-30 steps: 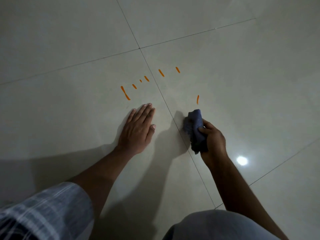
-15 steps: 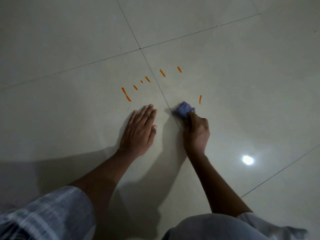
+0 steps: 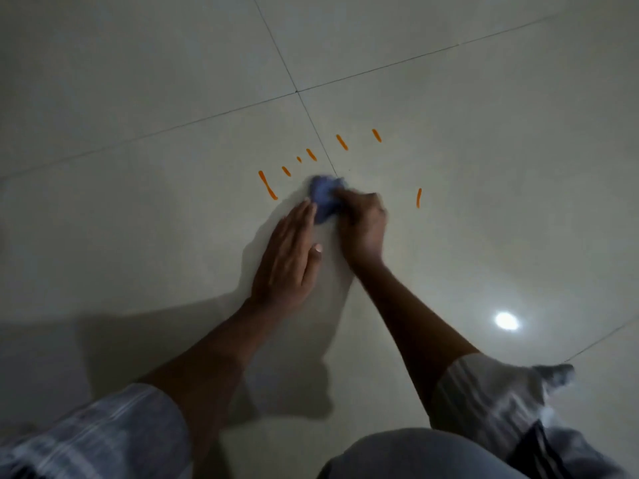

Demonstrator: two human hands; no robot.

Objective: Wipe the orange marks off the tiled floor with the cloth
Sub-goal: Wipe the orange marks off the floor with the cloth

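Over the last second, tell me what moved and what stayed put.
The right hand carried the blue cloth forward and to the left across the tile joint, from near the lone right-hand mark to just short of the row of orange marks. It kept its grip throughout. The left hand stayed flat on the floor, now touching the cloth. All seven orange marks remain unwiped.

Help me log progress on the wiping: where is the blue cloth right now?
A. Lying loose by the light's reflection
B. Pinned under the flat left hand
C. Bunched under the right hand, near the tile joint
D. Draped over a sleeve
C: the cloth is bunched under the right hand, beside the tile joint.
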